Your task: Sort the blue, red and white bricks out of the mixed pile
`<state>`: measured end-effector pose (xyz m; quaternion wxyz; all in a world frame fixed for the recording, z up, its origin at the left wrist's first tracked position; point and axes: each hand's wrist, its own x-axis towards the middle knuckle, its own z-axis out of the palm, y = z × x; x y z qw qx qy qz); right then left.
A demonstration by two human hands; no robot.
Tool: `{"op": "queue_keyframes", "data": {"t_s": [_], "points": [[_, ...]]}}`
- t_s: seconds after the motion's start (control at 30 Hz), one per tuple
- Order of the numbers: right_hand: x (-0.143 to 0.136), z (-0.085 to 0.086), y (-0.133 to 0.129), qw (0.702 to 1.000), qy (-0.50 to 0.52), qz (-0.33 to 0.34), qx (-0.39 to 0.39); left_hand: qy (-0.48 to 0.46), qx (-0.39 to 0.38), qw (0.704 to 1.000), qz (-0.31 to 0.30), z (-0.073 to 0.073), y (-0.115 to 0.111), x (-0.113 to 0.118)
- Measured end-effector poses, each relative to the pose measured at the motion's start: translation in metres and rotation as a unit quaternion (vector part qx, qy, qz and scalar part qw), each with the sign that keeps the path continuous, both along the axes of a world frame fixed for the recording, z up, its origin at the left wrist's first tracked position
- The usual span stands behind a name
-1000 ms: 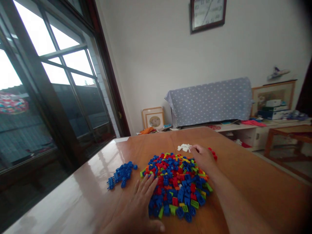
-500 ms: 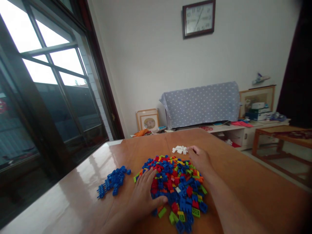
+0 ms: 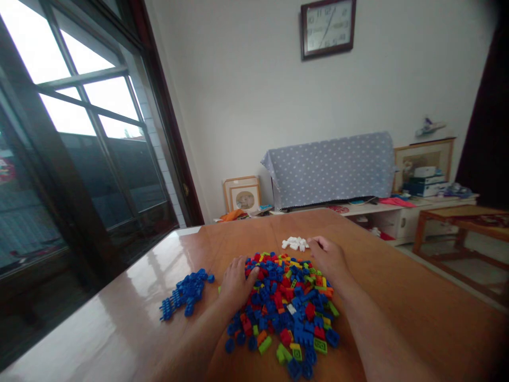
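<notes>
A heap of mixed toy building bricks (image 3: 284,292), in blue, red, green, yellow and orange, is spread over the wooden table. My left hand (image 3: 237,281) rests against the heap's left edge, fingers stretched forward and thumb apart over the bricks. Beyond the heap lies a small pile of white bricks (image 3: 293,243). My right hand (image 3: 329,259) is at that pile's right end with its fingers bent together; what they hold, if anything, is too small to make out. To the left of my left hand sits a separate group of blue bricks (image 3: 186,292).
The brown table (image 3: 397,297) has its far edge near a low white cabinet (image 3: 392,223). On the cabinet stands something under a polka-dot cloth (image 3: 330,170). A wooden side table (image 3: 457,223) is at the right, a large window (image 3: 91,122) at the left.
My left hand has moved forward from the heap's near left side to its upper left edge, uncovering bricks near the front. My right hand stays by the white bricks.
</notes>
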<state>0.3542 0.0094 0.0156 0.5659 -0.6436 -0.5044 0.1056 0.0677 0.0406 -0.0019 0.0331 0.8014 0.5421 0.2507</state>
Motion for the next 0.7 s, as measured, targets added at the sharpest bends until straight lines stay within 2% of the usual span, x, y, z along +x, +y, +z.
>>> {"op": "queue_keyframes", "data": {"t_s": [0.07,0.17,0.27,0.37,0.43,0.7], "points": [[0.0,0.0,-0.001,1.0,0.004,-0.001,0.003,0.012,0.041,0.999,-0.021,0.004,-0.016,0.005],[-0.001,0.0,-0.001,1.0,0.006,0.001,0.016,0.069,0.086,0.982,-0.155,0.015,-0.054,0.015],[0.0,-0.002,0.0,1.0,0.01,-0.002,0.023,0.135,0.089,0.935,-0.317,0.019,-0.089,0.027],[0.0,-0.003,0.002,1.0,0.008,-0.001,0.018,0.173,0.103,0.88,-0.431,0.014,-0.104,0.039],[0.0,-0.004,0.003,1.0,0.004,0.002,0.013,0.178,0.112,0.867,-0.451,0.011,-0.106,0.046],[0.001,-0.004,0.004,1.0,0.003,0.005,0.014,0.183,0.095,0.898,-0.389,0.026,-0.089,0.054]]}}
